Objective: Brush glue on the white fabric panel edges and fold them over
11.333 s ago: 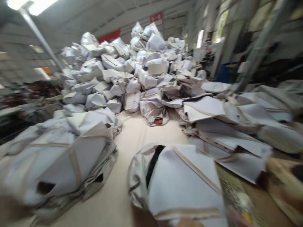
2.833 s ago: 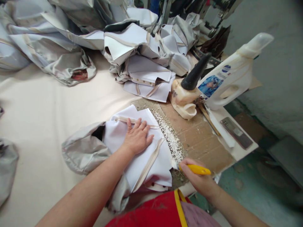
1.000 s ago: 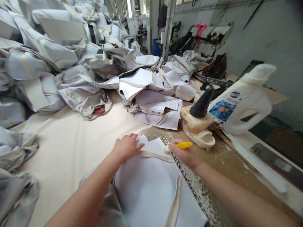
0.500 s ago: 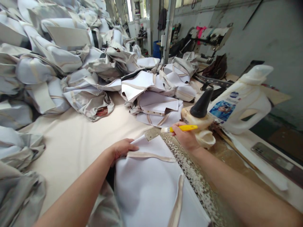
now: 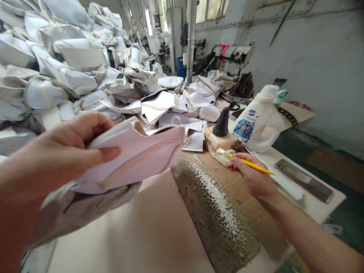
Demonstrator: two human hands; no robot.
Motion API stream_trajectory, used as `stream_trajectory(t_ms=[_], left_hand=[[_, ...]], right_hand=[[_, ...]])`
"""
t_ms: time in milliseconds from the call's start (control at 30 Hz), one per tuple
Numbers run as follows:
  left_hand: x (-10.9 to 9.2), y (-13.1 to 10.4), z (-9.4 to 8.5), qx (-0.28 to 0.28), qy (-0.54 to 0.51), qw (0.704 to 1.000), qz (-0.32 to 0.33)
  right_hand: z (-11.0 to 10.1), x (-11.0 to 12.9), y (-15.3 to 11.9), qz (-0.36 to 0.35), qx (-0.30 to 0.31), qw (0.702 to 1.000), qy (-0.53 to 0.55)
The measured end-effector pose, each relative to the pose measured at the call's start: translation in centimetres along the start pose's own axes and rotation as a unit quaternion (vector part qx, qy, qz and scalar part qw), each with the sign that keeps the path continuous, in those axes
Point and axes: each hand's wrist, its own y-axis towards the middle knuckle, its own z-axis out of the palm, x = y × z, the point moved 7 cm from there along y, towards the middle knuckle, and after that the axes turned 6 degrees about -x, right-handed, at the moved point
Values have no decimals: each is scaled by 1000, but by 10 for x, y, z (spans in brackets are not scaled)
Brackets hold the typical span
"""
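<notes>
At the left, my left hand (image 5: 76, 140) pinches a pale white-lilac sewn piece (image 5: 136, 151) between thumb and fingers, holding it raised above the table; a beige strip runs along it and grey fabric hangs below. On the right, my right hand (image 5: 250, 170) grips a yellow brush (image 5: 256, 166). The brush's white bristles are at the opening of a glue-stained container (image 5: 217, 140) with a black cone on top. Between the hands lies a long board (image 5: 210, 204) crusted with white specks.
Piles of similar pieces (image 5: 76, 72) fill the left and back. A white jug (image 5: 258, 117) stands behind my right hand, with a phone (image 5: 304, 180) to its right. A metal pole (image 5: 191, 41) rises at the back.
My left hand has lifted the piece off the table and board, towards the left. My right hand has moved the brush to the container's opening. The camera view has shifted slightly.
</notes>
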Motion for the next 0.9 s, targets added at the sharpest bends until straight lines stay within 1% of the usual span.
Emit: stream_trajectory(t_ms=[33, 67, 100, 133, 200, 233, 267, 300, 333, 367, 400, 433, 467, 500, 533, 567, 600, 633, 667, 700, 767, 833, 900], left_hand=[[-22, -15, 3, -54, 45, 995, 77], [-42, -33, 16, -101, 89, 978, 158], [-58, -53, 39, -122, 144, 954, 233], [-68, -74, 71, -120, 186, 930, 295], [-71, -114, 141, -113, 216, 899, 365], [-66, -131, 176, -102, 217, 892, 384], [-59, -146, 211, -58, 225, 888, 397], [-50, -157, 241, -13, 234, 887, 399], [-43, -166, 264, 41, 237, 882, 406], [-40, -172, 280, 107, 227, 868, 428], [-40, -175, 286, 167, 208, 853, 449], [-43, -171, 283, 214, 183, 841, 461], [-46, -160, 274, 241, 159, 839, 461], [-48, -139, 260, 240, 140, 855, 437], [-46, -112, 244, 212, 138, 888, 383], [-39, -83, 231, 173, 150, 920, 318], [-29, -58, 222, 145, 165, 942, 252], [-16, -39, 222, 146, 176, 954, 196], [-3, -25, 228, 160, 181, 958, 154], [8, -18, 238, 183, 180, 958, 129], [21, -13, 263, 214, 166, 955, 121], [24, -14, 280, 204, 150, 958, 137], [21, -17, 288, 191, 132, 962, 146]], right_hand=[[-4, 0, 0, 5, -9, 1000, 21], [-7, -1, 0, 8, -18, 999, 44], [-9, -1, 0, 12, -23, 997, 66], [-10, -2, 1, 19, -24, 996, 85], [-12, -6, 1, 40, -28, 993, 112], [-12, -10, 1, 53, -31, 991, 116], [-13, -13, 0, 66, -33, 990, 116], [-13, -17, -1, 77, -35, 990, 114], [-12, -20, -2, 85, -35, 990, 109], [-11, -23, -4, 92, -34, 990, 103], [-9, -26, -5, 97, -33, 990, 95], [-7, -28, -6, 100, -33, 991, 88], [-4, -30, -7, 102, -31, 991, 81], [0, -32, -8, 104, -26, 991, 74], [5, -34, -8, 106, -19, 992, 70], [10, -37, -7, 107, -11, 992, 68], [16, -39, -6, 108, -2, 992, 67], [21, -41, -5, 107, 6, 992, 63], [27, -43, -3, 104, 12, 993, 55], [32, -45, -1, 101, 20, 994, 43], [46, -50, 3, 92, 50, 994, 6], [63, -55, 7, 77, 95, 991, -45], [82, -61, 11, 60, 137, 983, -103]])
